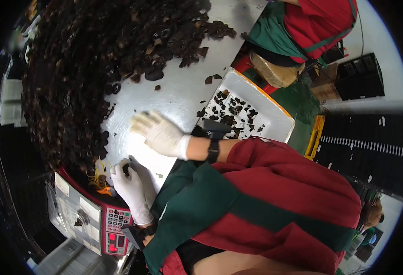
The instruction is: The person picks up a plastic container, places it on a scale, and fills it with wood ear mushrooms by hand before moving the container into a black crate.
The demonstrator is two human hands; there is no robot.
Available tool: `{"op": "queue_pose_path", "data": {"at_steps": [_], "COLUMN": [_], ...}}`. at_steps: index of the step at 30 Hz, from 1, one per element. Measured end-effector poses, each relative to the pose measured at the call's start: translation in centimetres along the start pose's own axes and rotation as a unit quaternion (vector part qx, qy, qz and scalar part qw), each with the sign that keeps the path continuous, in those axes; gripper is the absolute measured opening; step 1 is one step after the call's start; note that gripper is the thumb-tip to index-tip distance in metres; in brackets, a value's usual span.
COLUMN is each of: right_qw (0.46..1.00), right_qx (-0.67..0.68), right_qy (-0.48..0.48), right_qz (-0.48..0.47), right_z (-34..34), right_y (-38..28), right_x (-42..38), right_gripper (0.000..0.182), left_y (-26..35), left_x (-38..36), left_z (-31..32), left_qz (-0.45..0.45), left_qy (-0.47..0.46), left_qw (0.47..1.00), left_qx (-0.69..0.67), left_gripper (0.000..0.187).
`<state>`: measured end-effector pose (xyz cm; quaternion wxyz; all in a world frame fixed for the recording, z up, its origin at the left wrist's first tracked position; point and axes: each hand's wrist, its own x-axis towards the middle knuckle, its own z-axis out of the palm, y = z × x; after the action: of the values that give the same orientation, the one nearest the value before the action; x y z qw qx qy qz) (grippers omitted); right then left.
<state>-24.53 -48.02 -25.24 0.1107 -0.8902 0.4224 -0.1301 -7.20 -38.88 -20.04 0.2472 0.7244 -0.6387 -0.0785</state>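
Observation:
My right hand (160, 135), in a white glove, is stretched flat over the metal table (132, 103), its fingertips smeared by motion. No object shows in it. My left hand (129, 185), gloved as well, is lower down near the table edge, with thumb and fingers curled around a small dark piece of wood ear mushroom (126, 168). A large heap of dark, wet wood ear mushrooms (87, 59) covers the far part of the table. Yellow rubber bands (99, 170) and an orange-handled tool (104, 190) lie just beside my left hand.
A red weighing scale (116, 220) with a keypad stands beside my left wrist. At the table's right edge sits a white tub (275, 117) holding scattered dark scraps. Another person in red (320, 27) works beyond it. Black crates (359, 75) stand behind.

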Motion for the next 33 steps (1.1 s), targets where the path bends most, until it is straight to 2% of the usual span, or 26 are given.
{"op": "queue_pose_path", "data": {"at_steps": [3,6,8,9,11,13,14,16,17,19,21,23,24,25,27,28,33], "right_qw": [0.981,0.960,0.942,0.928,0.895,0.889,0.888,0.918,0.918,0.935,0.929,0.917,0.926,0.935,0.947,0.952,0.967], "right_qx": [-0.120,-0.127,-0.156,-0.201,-0.224,-0.205,-0.206,-0.026,-0.026,0.080,0.100,0.087,0.045,0.006,0.031,0.071,0.078], "right_qy": [0.097,0.105,0.139,0.099,0.105,0.124,0.124,0.182,0.182,0.205,0.246,0.264,0.258,0.232,0.201,0.204,0.192], "right_qz": [0.115,0.228,0.264,0.297,0.371,0.391,0.392,0.350,0.352,0.279,0.256,0.286,0.272,0.270,0.248,0.216,0.148], "right_z": [-1.4,-5.1,-6.0,-7.1,-7.8,-9.6,-10.4,-11.5,-11.5,-11.1,-10.6,-9.8,-8.5,-8.2,-7.0,-6.8,-5.5], "right_y": [6.7,11.6,14.3,15.1,17.0,18.1,18.4,19.0,19.3,19.8,20.2,21.6,22.9,22.1,20.4,19.6,13.1], "right_x": [-2.7,-7.1,-10.2,-11.4,-13.3,-13.6,-12.8,-10.2,-8.5,-4.1,0.1,3.7,5.2,6.1,6.7,6.6,5.9], "right_gripper": [0.056,0.058,0.058,0.060,0.047,0.044,0.044,0.050,0.050,0.056,0.062,0.066,0.067,0.063,0.056,0.051,0.044], "left_y": [1.1,1.8,2.5,3.0,3.9,3.4,3.0,2.8,3.0,3.4,3.1,2.7,2.7,2.7,2.7,2.9,4.1], "left_x": [0.5,1.4,1.8,2.0,2.3,2.3,2.2,2.1,2.1,2.3,2.3,2.3,2.2,2.2,2.6,2.9,4.7], "left_z": [0.7,1.6,2.1,2.1,2.0,2.6,3.0,3.5,3.7,4.1,4.3,4.8,4.9,5.1,5.1,5.0,5.5], "left_qz": [0.012,0.026,0.047,0.051,0.054,0.054,0.075,0.090,0.091,0.101,0.115,0.118,0.112,0.106,0.098,0.092,0.091], "left_qy": [-0.025,-0.030,-0.024,-0.022,-0.018,-0.026,-0.015,-0.023,-0.024,-0.032,-0.042,-0.030,-0.031,-0.027,-0.023,-0.026,-0.042], "left_qw": [0.996,0.993,0.991,0.990,0.990,0.990,0.991,0.991,0.991,0.992,0.992,0.992,0.992,0.993,0.994,0.994,0.993], "left_qx": [-0.080,-0.111,-0.123,-0.126,-0.126,-0.125,-0.112,-0.098,-0.098,-0.072,-0.040,-0.040,-0.040,-0.044,-0.045,-0.049,-0.058], "left_gripper": [0.024,0.025,0.025,0.025,0.026,0.030,0.033,0.038,0.038,0.037,0.036,0.036,0.036,0.036,0.036,0.036,0.036]}}
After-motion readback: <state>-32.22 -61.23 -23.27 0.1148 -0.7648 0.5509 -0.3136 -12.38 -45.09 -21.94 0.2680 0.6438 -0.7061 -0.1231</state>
